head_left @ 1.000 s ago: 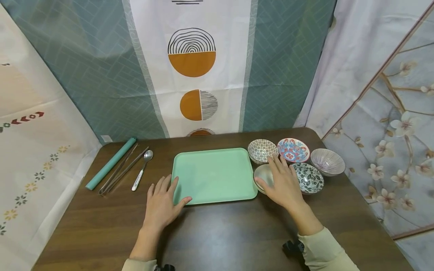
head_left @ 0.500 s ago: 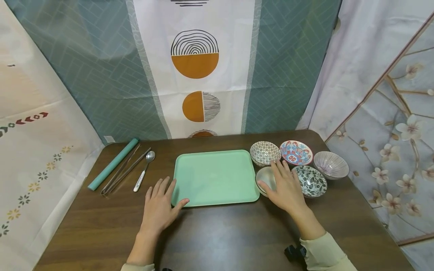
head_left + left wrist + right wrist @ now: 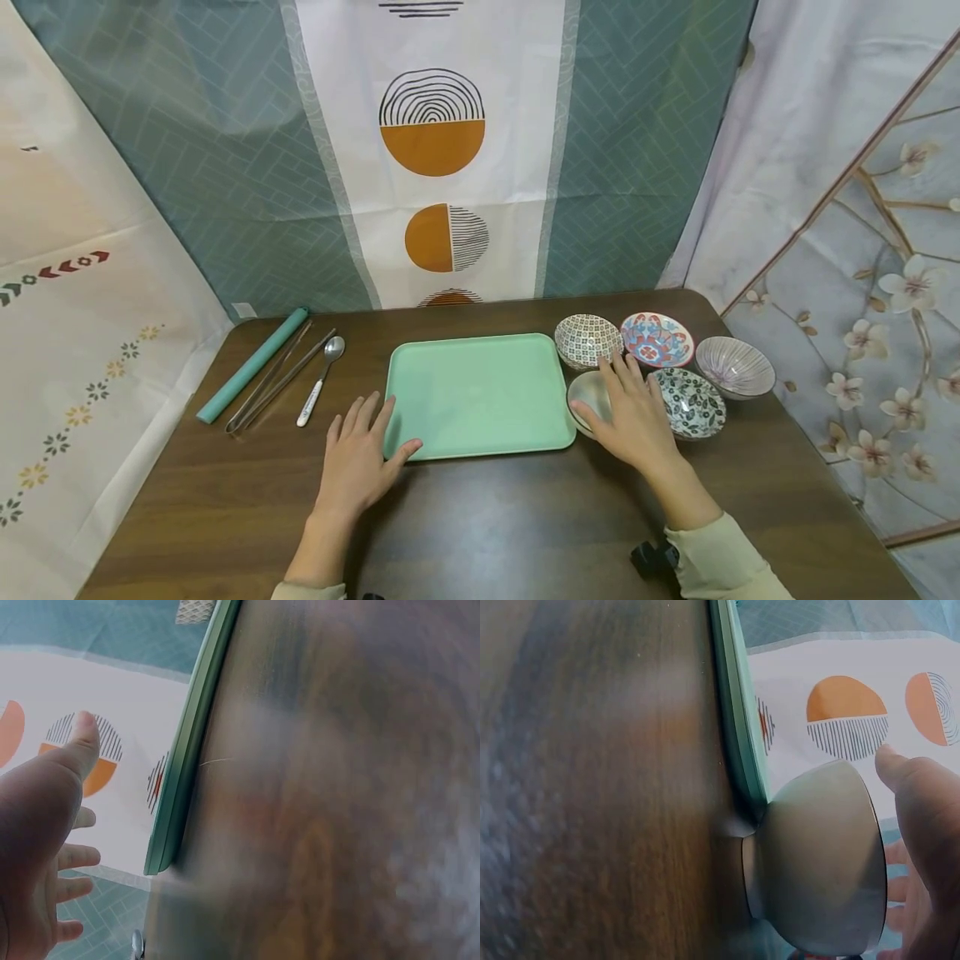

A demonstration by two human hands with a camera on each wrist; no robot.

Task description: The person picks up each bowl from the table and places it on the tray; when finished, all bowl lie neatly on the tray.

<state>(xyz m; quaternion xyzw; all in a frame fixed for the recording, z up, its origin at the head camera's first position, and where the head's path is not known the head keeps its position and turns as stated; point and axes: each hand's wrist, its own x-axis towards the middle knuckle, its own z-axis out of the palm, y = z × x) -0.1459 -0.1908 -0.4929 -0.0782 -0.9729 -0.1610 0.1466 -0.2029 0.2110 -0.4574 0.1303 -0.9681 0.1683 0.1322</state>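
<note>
My left hand (image 3: 358, 462) is spread with straight fingers near the left front corner of a light green tray (image 3: 480, 396). In the left wrist view this hand (image 3: 37, 817) is apart from the tray's edge (image 3: 187, 735) and holds nothing. My right hand (image 3: 633, 421) hovers with extended fingers over a plain pale bowl (image 3: 588, 392), partly hiding it. In the right wrist view the thumb is above the rim of that upright bowl (image 3: 817, 859), with no grip on it. A dark floral bowl (image 3: 686, 402) lies just right of the right hand.
Behind the right hand stand a checked bowl (image 3: 588, 337), a red-and-blue bowl (image 3: 657, 339) and a striped pale bowl (image 3: 735, 367). On the left lie a teal rod (image 3: 252, 365), metal tongs (image 3: 281, 387) and a white-handled spoon (image 3: 321, 382). Fabric hangs behind the table.
The head view has shifted slightly, so everything sits a little lower and to the right. Both hands keep nearly the same places over the table.
</note>
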